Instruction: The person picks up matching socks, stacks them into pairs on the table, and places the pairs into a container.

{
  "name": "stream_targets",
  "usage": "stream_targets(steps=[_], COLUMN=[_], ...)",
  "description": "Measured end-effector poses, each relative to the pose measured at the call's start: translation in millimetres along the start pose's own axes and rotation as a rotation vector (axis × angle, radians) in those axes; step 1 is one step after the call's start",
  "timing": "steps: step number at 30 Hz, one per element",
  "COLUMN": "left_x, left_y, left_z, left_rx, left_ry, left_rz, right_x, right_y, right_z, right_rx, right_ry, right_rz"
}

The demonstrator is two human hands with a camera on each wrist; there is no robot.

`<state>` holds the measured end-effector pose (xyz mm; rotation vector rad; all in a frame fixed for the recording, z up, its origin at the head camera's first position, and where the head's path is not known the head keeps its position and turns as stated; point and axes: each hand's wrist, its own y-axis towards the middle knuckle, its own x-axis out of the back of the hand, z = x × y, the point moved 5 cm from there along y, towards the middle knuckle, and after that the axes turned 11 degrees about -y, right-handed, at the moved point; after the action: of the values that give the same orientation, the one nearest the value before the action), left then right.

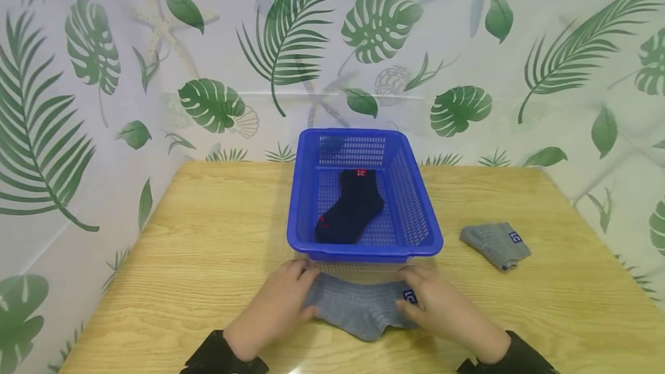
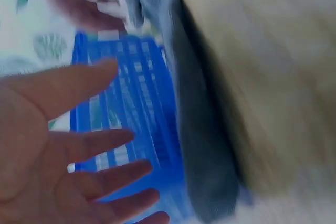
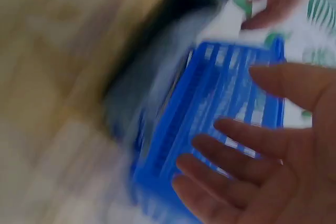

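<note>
A grey sock lies stretched sideways on the table in front of the basket, with a dark "LC" label near its right end. At its left end is my left hand; in the left wrist view its fingers are spread and hold nothing, with the sock beyond them. My right hand is over the labelled end, partly hiding it. The right wrist view shows this hand's fingers extended and apart from the sock too.
Behind the sock stands a blue plastic basket with a dark sock inside, bearing red marks. A folded grey sock lies to the right on the wood-patterned table. A leaf-print sheet hangs behind.
</note>
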<state>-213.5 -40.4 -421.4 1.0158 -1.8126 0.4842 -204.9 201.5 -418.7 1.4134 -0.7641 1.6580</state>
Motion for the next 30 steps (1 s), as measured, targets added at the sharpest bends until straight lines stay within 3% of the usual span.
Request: stream_targets(steps=[3,6,9,13,20,26,30], left_x=[-20.0,-40.3,-49.3,-46.8,-38.2,-29.9,-24.9], left_y=[0.0,-1.3,-2.4,-5.1,-5.8,-3.2,-9.3], left_z=[-15.5,-19.8,-17.4,-10.8,-6.6,-3.6,4.4], left_rx=[-0.024,0.011,0.047,0.080,0.073,0.067,0.102], left_ry=[0.078,0.086,0.080,0.051,0.045,0.042,0.050], left_rz=[0.200,0.398,0.479,0.515,0.534,0.437,0.439], right_x=[-15,-33,-43,-49,-48,-29,-31], right_y=[-3,-8,-12,-16,-17,-9,-15], right_z=[22,36,38,31,24,7,-10], right_rx=[0.138,0.209,0.258,0.319,0.346,0.168,0.111], right_ry=[0.008,0.029,0.003,-0.043,-0.106,0.006,-0.048], right_rz=[0.163,0.360,0.462,0.500,0.542,0.489,0.514])
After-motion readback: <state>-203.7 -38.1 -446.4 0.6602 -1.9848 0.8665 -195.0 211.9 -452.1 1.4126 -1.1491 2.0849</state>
